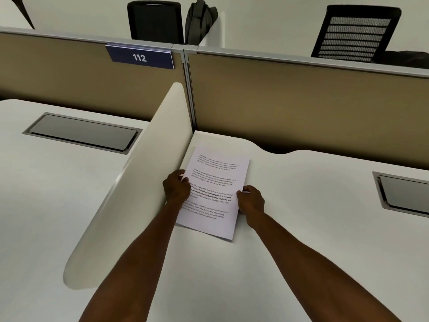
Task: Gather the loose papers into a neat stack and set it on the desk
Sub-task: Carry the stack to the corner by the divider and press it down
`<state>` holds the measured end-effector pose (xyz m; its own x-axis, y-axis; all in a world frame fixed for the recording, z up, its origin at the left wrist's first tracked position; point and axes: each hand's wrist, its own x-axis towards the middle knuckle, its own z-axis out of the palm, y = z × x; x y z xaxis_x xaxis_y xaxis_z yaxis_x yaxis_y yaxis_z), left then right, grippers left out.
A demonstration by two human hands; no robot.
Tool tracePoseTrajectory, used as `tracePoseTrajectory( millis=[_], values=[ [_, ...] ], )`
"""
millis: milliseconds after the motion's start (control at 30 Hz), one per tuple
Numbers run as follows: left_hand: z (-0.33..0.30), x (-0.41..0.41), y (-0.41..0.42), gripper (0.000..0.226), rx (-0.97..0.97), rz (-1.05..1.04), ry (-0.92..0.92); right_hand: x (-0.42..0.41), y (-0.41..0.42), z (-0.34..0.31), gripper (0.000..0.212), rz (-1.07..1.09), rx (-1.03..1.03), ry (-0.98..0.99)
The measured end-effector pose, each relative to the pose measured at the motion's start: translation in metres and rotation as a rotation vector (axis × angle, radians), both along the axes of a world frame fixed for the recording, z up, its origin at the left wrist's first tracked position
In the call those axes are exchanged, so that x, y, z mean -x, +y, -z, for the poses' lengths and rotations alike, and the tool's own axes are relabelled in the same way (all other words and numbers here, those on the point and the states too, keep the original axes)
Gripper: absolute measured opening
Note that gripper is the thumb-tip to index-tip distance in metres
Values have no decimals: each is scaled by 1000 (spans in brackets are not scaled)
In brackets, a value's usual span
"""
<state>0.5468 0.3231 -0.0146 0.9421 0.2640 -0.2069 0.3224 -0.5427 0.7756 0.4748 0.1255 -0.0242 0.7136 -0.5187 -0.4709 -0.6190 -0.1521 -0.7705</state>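
while both hands, left [177,189] and right [251,202], grasp its sides, the paper stack [214,194] lies on the desk [313,228].

Sign [140,57] on the partition ahead of me: "112". Papers [214,191] in my hands: printed paragraphs, too small to read reliably.

far left: dark blue "112" sign [139,57] on tan fabric partition [301,108] | far: two black office chairs [155,22] [355,36], dark grey backpack [200,20] | centre: white curved divider panel [148,173]
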Motion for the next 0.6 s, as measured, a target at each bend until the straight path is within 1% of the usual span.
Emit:
tracePoseTrajectory(
  millis=[167, 233, 367, 500, 533, 600],
  values=[
    [3, 2, 0, 43, -31, 32, 31, 4, 9, 2, 22, -24, 248, -64],
    [3, 5, -3, 47, -68, 51, 35, 6, 11, 2, 23, -23, 317, -85],
    [3, 13, -11, 53, -171, 99, 42, 8, 13, 3, 18, 10, 345, -94],
    [1, 20, -17, 50, -209, 117, 51, 7, 12, 5, 12, -3, 332, -71],
    [1, 21, -18, 50, -214, 120, 55, 7, 12, 5, 18, -15, 340, -69],
    [0, 24, -18, 50, -220, 132, 56, 8, 11, 5, 37, -40, 379, -85]
  ],
)
